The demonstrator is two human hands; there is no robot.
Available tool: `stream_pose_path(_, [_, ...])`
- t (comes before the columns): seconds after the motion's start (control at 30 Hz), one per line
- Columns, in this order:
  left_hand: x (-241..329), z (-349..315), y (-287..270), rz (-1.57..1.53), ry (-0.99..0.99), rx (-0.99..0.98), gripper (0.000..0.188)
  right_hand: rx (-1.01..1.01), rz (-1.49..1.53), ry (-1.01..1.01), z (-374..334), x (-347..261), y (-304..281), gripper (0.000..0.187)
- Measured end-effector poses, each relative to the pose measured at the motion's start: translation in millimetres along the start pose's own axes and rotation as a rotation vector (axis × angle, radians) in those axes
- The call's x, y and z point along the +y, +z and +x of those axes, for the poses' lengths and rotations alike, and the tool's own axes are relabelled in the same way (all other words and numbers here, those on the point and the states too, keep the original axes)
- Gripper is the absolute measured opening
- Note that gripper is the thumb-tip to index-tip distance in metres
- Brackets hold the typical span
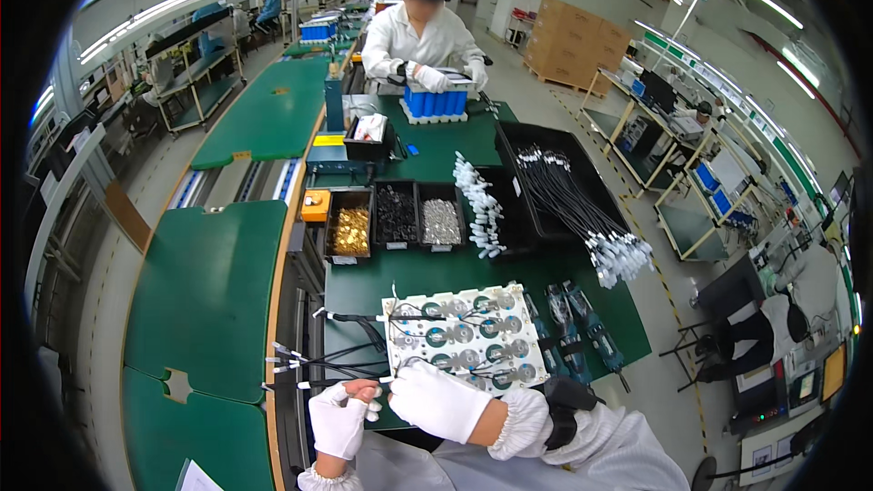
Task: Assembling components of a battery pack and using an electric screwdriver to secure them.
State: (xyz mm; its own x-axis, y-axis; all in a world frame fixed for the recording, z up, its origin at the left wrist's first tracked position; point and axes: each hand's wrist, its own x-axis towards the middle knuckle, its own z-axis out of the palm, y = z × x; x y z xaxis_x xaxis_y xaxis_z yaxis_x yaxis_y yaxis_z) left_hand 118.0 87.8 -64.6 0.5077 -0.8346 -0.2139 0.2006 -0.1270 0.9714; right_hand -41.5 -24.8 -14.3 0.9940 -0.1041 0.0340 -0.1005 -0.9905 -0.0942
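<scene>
My left hand, in a white glove with bare fingertips, is closed at the near left corner of a white panel. It pinches at a black cable whose pale end shows just above the fingers. My right hand, gloved too, is closed beside it over the panel's near edge; the back of the glove hides what its fingertips grip. Round metal discs, clear pieces and black wires cover the panel. Several more black cables with white connectors stick out from its left side.
Teal power screwdrivers lie right of the panel. Beyond it stand bins of brass parts, black parts and silver parts, and a black tray of cables. Across the bench a co-worker handles a blue battery pack. Green conveyor boards run left.
</scene>
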Motion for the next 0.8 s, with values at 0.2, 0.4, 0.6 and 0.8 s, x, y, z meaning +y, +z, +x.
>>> stream_pose_path(0.2, [10, 1, -13, 0.001, 0.061, 0.003, 0.018, 0.122, 0.277, 0.055, -1, 2, -16, 0.01])
stream_pose_path(0.4, [18, 9, -1, 0.05, -0.023, -0.047, 0.018, 0.225, 0.29, 0.069, -9, 8, -6, 0.006])
stream_pose_path(0.6, [10, 8, -4, 0.071, 0.005, 0.008, 0.015, 0.201, 0.303, 0.056, -1, 1, -13, 0.014])
stream_pose_path(0.8, [18, 18, -1, 0.16, 0.038, 0.005, 0.016, 0.123, 0.083, 0.066, 6, -2, -13, 0.016])
